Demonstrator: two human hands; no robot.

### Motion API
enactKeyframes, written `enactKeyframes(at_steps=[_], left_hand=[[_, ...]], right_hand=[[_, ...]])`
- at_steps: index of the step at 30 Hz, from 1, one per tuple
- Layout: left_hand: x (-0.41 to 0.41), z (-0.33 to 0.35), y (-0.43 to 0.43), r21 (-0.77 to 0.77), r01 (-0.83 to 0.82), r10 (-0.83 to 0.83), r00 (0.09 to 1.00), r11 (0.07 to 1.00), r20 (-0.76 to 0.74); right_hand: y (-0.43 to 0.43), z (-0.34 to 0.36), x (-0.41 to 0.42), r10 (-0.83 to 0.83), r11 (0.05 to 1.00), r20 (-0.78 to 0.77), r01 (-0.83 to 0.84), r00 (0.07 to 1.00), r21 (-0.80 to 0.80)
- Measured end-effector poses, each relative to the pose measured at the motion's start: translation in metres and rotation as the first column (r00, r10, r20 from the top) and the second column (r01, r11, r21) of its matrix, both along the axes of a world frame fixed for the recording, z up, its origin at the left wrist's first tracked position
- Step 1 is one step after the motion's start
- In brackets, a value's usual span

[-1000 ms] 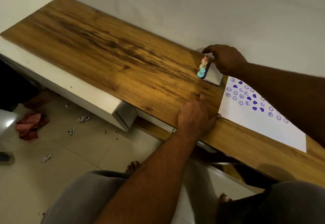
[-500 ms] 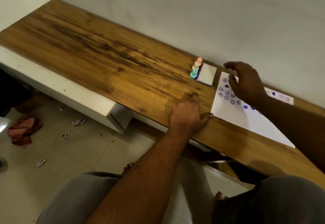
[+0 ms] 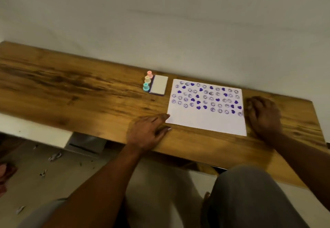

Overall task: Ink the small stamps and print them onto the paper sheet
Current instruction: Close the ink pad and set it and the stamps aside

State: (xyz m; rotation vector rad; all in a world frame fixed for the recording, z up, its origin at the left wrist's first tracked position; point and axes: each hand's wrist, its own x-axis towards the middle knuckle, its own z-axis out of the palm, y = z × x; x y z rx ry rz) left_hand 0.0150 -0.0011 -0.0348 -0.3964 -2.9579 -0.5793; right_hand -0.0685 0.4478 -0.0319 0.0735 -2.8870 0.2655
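A white paper sheet [image 3: 205, 120] lies flat on the wooden table [image 3: 71, 91], its upper part covered with several purple smiley and heart prints. Left of the sheet stand three small stamps in a row: pink [image 3: 149, 74], cream [image 3: 147, 79] and teal [image 3: 145, 86]. Beside them lies the ink pad [image 3: 158, 84], its white lid closed. My left hand [image 3: 148, 132] rests flat on the table with fingertips at the sheet's lower left corner. My right hand [image 3: 262, 115] lies flat at the sheet's right edge. Neither hand holds anything.
A pale wall [image 3: 160, 22] runs right behind the table. A white counter edge [image 3: 32, 133] sits lower at the left. Scraps of paper [image 3: 53, 157] litter the tiled floor, and my knees in grey cloth [image 3: 250, 197] are under the table's front edge.
My right hand left the stamps and ink pad and moved right, across the sheet, to rest at its right edge. The view swung right. My left hand stayed at the sheet's corner.
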Motion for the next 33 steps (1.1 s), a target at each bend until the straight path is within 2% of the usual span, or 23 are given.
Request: enactKeyframes(at_steps=[5, 12, 18, 33], left_hand=[[-0.001, 0.007, 0.006, 0.016, -0.042, 0.042, 0.999, 0.999, 0.024], [0.000, 0.016, 0.007, -0.089, 0.081, -0.083, 0.996, 0.993, -0.019], [0.000, 0.019, 0.009, -0.025, 0.007, -0.006, 0.998, 1.000, 0.062], [-0.001, 0.013, 0.006, -0.018, 0.008, -0.008, 1.000, 1.000, 0.001]], right_hand=[[0.008, 0.001, -0.004, 0.015, 1.000, 0.033, -0.015, 0.999, 0.004], [0.013, -0.005, -0.008, 0.061, 0.997, 0.105, -0.066, 0.993, 0.043], [0.013, -0.002, -0.008, 0.072, 0.996, 0.131, -0.078, 0.989, 0.040], [0.011, 0.005, -0.006, 0.086, 0.995, 0.150, -0.094, 0.985, 0.044]])
